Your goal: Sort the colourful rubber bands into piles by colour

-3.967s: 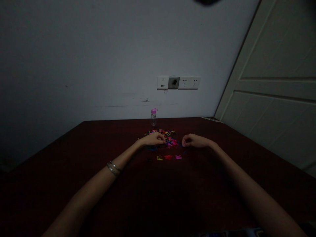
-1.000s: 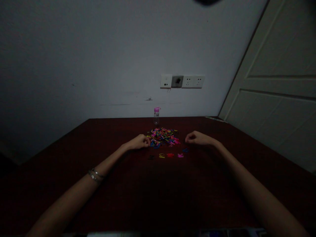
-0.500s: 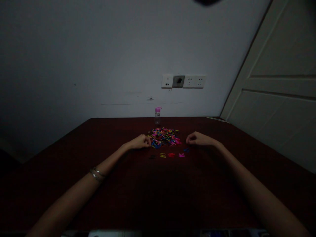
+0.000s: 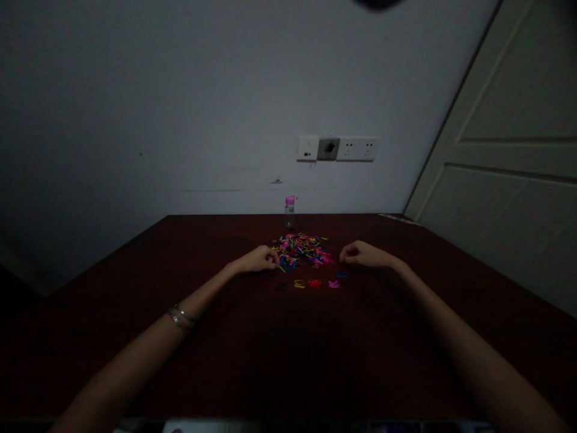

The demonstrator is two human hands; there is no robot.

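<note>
A heap of small colourful strips lies on the dark red table. My left hand rests at the heap's left edge, its fingers curled closed; what they hold, if anything, is too small to name. Just right of the heap is my right hand, fingers pinched together, their contents hidden. In front of the heap lie small separate groups: dark, yellow, red, pink and blue.
Behind the heap stands a clear bottle with a pink cap. The wall with sockets borders the table's far edge. A pale panelled door is at the right.
The view has shifted slightly, so the table items appear a little further right. Both hands keep nearly the same closed pose beside the heap.
</note>
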